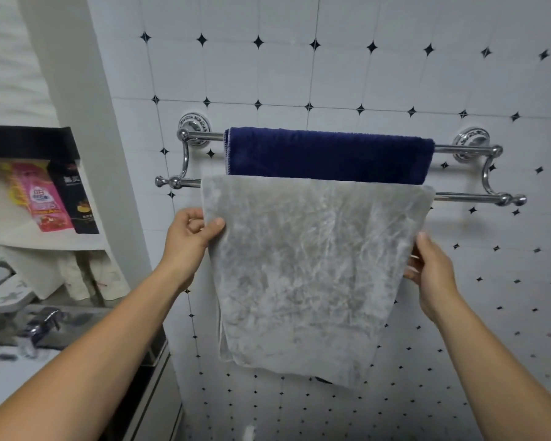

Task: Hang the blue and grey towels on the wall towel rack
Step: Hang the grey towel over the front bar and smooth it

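Grey towel [312, 268] draped over front bar of wall towel rack [468, 196], long axis 9-to-3, at my 12. Left hand [190, 241] pinched its left edge; right hand [427, 268], equally near, gripped right edge. Blue towel [330, 154] hung on rear bar.

Two towels: one blue towel [330, 155], one grey towel [312, 275]. One towel rack [185, 160], two bars. Two hands: left hand [190, 241], right hand [431, 275].

Your left hand [190, 240] pinches, thumb over curled fingers; your right hand [433, 268] grips opposite, both forearms extended forward.
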Demonstrator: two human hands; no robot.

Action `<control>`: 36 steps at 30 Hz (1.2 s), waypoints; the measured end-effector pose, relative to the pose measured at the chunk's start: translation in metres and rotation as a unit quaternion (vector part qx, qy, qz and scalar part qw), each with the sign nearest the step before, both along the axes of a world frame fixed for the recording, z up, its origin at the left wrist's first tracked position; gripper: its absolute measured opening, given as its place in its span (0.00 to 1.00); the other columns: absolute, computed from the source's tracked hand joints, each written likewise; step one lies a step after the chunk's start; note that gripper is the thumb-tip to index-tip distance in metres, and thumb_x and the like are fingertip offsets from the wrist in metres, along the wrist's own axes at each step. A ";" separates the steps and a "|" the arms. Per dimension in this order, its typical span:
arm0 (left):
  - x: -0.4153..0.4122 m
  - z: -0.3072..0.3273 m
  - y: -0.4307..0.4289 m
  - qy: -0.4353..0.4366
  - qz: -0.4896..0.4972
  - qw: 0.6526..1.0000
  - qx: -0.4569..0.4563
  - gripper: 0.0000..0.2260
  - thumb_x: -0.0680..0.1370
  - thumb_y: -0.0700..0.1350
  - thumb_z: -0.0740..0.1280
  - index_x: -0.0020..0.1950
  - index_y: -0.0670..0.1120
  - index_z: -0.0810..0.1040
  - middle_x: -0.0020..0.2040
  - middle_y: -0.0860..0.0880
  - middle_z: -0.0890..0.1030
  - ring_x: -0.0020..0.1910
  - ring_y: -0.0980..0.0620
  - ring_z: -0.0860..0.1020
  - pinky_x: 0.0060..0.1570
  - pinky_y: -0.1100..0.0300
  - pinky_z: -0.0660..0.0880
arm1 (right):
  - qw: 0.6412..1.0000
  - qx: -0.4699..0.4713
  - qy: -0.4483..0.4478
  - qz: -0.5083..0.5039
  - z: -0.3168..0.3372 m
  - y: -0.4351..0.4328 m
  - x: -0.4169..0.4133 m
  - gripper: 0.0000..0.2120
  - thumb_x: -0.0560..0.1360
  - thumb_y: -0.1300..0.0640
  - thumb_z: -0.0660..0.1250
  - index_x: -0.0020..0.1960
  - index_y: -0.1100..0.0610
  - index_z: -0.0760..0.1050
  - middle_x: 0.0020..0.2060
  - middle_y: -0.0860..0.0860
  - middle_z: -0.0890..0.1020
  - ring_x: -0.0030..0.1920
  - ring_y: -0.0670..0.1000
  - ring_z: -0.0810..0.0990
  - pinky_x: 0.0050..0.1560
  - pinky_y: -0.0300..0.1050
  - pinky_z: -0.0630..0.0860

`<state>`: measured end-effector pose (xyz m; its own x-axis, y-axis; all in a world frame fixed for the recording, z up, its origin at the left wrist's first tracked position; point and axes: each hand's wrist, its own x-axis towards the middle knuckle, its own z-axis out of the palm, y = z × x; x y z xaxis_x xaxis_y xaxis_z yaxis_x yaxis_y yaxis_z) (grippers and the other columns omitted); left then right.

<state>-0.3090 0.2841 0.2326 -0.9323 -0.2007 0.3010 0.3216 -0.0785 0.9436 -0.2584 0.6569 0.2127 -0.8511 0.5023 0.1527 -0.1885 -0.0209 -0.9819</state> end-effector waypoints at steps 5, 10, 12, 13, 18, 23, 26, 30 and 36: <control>0.011 -0.042 -0.001 -0.069 -0.058 0.994 -0.058 0.05 0.74 0.39 0.72 0.50 0.42 0.82 0.45 0.48 0.86 0.45 0.50 0.85 0.43 0.61 0.80 | 0.989 0.042 -0.119 0.075 -0.045 -0.010 0.011 0.12 0.73 0.62 0.73 0.56 0.58 0.78 0.49 0.51 0.84 0.48 0.51 0.83 0.46 0.45 0.78; 0.002 -0.041 -0.016 -0.069 -0.024 0.994 -0.078 0.08 0.77 0.43 0.70 0.39 0.43 0.82 0.35 0.52 0.84 0.38 0.52 0.82 0.50 0.52 0.78 | 0.988 0.072 -0.130 0.043 -0.048 -0.001 0.014 0.11 0.74 0.62 0.72 0.56 0.62 0.80 0.46 0.52 0.84 0.47 0.53 0.83 0.54 0.54 0.79; 0.000 -0.031 -0.019 -0.056 -0.022 0.995 -0.077 0.07 0.78 0.42 0.69 0.41 0.43 0.82 0.36 0.51 0.84 0.39 0.53 0.81 0.51 0.53 0.78 | 0.987 0.074 -0.133 0.046 -0.050 -0.001 0.015 0.15 0.73 0.61 0.73 0.59 0.63 0.79 0.47 0.53 0.84 0.48 0.54 0.84 0.53 0.53 0.79; -0.002 -0.026 -0.019 -0.051 -0.024 0.996 -0.074 0.07 0.78 0.42 0.68 0.41 0.43 0.82 0.37 0.50 0.84 0.39 0.53 0.81 0.51 0.52 0.77 | 0.987 0.071 -0.134 0.054 -0.049 -0.002 0.016 0.17 0.73 0.60 0.74 0.60 0.63 0.79 0.49 0.54 0.85 0.48 0.54 0.84 0.52 0.52 0.79; 0.002 0.005 -0.006 -0.020 -0.024 0.999 -0.020 0.06 0.78 0.44 0.68 0.44 0.43 0.81 0.40 0.47 0.82 0.39 0.52 0.79 0.44 0.57 0.76 | 0.996 0.051 -0.045 0.053 -0.011 -0.012 0.014 0.38 0.48 0.31 0.78 0.50 0.54 0.80 0.41 0.45 0.87 0.41 0.45 0.85 0.42 0.41 0.77; 0.007 0.036 0.007 0.005 0.033 0.999 0.038 0.10 0.78 0.46 0.68 0.44 0.40 0.80 0.41 0.45 0.79 0.39 0.51 0.75 0.42 0.58 0.73 | 0.997 0.043 0.033 -0.046 0.032 -0.014 -0.001 0.14 0.73 0.49 0.74 0.54 0.53 0.77 0.48 0.49 0.85 0.51 0.52 0.84 0.52 0.50 0.80; 0.003 0.045 0.013 -0.022 0.007 0.998 0.059 0.09 0.79 0.47 0.67 0.47 0.42 0.81 0.39 0.49 0.82 0.36 0.54 0.78 0.38 0.63 0.75 | 0.965 0.167 0.077 -0.188 0.051 -0.013 0.000 0.20 0.72 0.49 0.73 0.61 0.51 0.72 0.55 0.49 0.78 0.50 0.49 0.79 0.60 0.52 0.76; -0.005 0.056 0.015 -0.072 -0.040 0.993 0.079 0.10 0.76 0.51 0.68 0.47 0.44 0.81 0.43 0.45 0.80 0.41 0.47 0.74 0.40 0.55 0.70 | 0.820 0.513 0.084 -0.238 0.084 -0.008 -0.009 0.15 0.74 0.49 0.68 0.60 0.49 0.78 0.56 0.52 0.78 0.58 0.57 0.73 0.61 0.54 0.68; -0.009 0.068 0.014 -0.091 -0.028 0.989 0.115 0.11 0.74 0.48 0.71 0.47 0.41 0.81 0.46 0.42 0.80 0.43 0.45 0.75 0.44 0.52 0.71 | 0.734 0.658 0.000 -0.171 0.109 -0.005 -0.027 0.09 0.78 0.51 0.63 0.49 0.51 0.81 0.49 0.53 0.81 0.53 0.60 0.74 0.52 0.53 0.68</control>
<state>-0.3180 0.2982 0.3002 -0.9785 -0.1903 0.0800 0.1373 -0.3111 0.9404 -0.2854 0.6523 0.3221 -0.7099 0.1050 0.6964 0.0383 0.9931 -0.1107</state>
